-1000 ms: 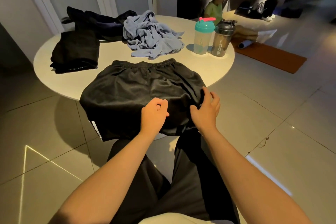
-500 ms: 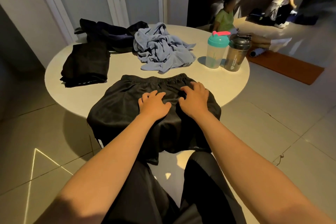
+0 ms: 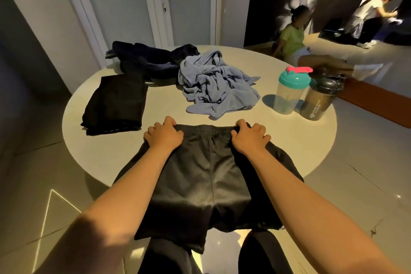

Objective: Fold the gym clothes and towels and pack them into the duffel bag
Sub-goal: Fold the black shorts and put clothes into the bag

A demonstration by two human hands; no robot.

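Black shorts [image 3: 200,176] lie spread on the near part of a round white table [image 3: 255,140], with their legs hanging over the front edge. My left hand [image 3: 163,135] grips the waistband at its left end. My right hand [image 3: 249,137] grips the waistband at its right end. A crumpled blue towel [image 3: 215,84] sits behind the shorts. A folded black garment [image 3: 115,104] lies at the left. A dark navy garment [image 3: 151,58] lies bunched at the far side. No duffel bag is in view.
Two shaker bottles stand at the table's right: a teal-lidded shaker [image 3: 289,91] and a black-lidded shaker [image 3: 320,98]. A white door [image 3: 178,2] is behind the table. Two people [image 3: 293,33] are on the floor at the far right by a brown mat [image 3: 378,102].
Both hands slid from the shorts' lower middle up to the waistband and spread apart, now gripping its two ends. The view moved closer to the table.
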